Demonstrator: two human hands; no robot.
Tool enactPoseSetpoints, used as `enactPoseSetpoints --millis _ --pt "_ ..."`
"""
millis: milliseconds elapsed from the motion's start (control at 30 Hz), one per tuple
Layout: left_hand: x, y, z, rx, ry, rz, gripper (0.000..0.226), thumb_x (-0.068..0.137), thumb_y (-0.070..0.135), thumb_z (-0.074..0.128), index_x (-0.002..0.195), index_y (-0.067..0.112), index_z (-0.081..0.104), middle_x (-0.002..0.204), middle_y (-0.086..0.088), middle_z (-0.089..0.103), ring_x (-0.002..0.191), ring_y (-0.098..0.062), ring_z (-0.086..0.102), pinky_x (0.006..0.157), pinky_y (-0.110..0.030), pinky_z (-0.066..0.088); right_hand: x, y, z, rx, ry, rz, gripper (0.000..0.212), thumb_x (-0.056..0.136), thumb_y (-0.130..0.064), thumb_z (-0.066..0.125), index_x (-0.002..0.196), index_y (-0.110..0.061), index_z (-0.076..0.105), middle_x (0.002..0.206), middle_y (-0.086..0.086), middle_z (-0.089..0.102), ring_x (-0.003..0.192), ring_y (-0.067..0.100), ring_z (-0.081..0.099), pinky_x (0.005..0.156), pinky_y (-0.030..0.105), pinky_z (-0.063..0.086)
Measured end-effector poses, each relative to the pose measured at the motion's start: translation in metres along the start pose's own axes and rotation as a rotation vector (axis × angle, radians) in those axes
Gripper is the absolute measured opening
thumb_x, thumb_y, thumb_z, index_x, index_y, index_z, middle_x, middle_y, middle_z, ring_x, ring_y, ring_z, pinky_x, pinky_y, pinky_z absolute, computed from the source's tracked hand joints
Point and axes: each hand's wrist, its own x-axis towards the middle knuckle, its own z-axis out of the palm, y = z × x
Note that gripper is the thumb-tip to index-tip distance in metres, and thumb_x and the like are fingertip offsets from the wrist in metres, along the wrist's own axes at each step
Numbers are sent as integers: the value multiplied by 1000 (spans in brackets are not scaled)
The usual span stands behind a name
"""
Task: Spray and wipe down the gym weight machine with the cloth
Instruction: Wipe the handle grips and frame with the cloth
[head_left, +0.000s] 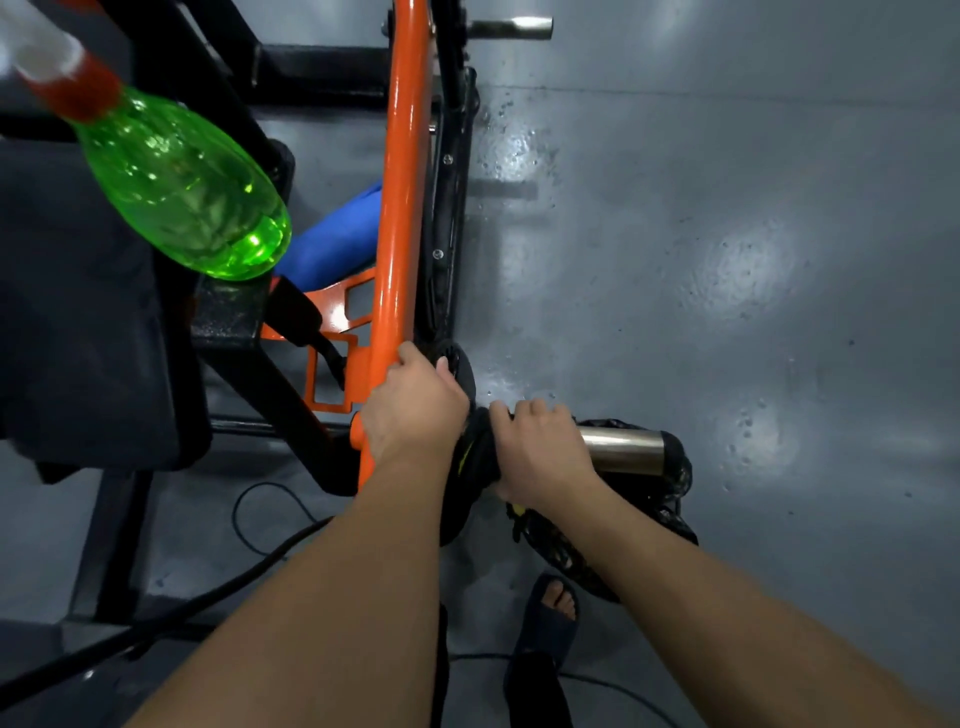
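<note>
Wiping the chrome weight peg likely wants firm twisting strokes: the right hand clutches the dark crumpled cloth around its inner end, the left hand grips the glossy orange tube; the green plastic spray bottle is upper left, unheld.

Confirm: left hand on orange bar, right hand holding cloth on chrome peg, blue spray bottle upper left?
One error: head view shows the spray bottle is green, not blue. Rest stands: left hand on orange bar, right hand holding cloth on chrome peg.

Left hand on orange bar, right hand with cloth on steel peg
</note>
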Motion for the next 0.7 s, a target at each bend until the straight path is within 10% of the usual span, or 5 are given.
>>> enactPoseSetpoints --millis 167,367,467,600,700 --pt "38 19 -7 65 -144 58 32 102 34 54 117 7 64 121 -17 66 111 -39 63 79 -36 42 43 28 -42 442 -647 106 72 56 -67 83 104 -18 63 101 2 70 86 23 65 75 35 57" --pt "47 24 -1 147 -133 76 27 99 28 59 117 9 67 124 -14 65 114 -36 63 79 -34 37 53 49 -36 1169 -1074 268 19 93 -34 70 94 -15 73 84 4 77 73 18 72 75 25 59" --pt "46 24 -3 138 -138 81 27 97 26 59 117 10 67 124 -13 65 113 -36 63 79 -35 38 50 48 -32 1221 -1030 297 26 89 -38 74 100 -15 74 89 4 77 79 20 72 84 30 59" --pt "38 24 -11 129 -155 97 23 96 26 60 112 11 69 118 -12 68 108 -34 65 76 -34 41 39 51 -26 878 -619 282 85 44 -81 84 109 -26 75 107 -6 74 95 17 71 95 39 58" --pt "34 23 -14 97 -160 100 22 98 27 58 109 10 67 116 -12 68 107 -34 65 76 -34 41 17 56 -29 782 -449 249 81 47 -95 70 106 -39 74 107 -10 74 99 17 68 96 39 56"
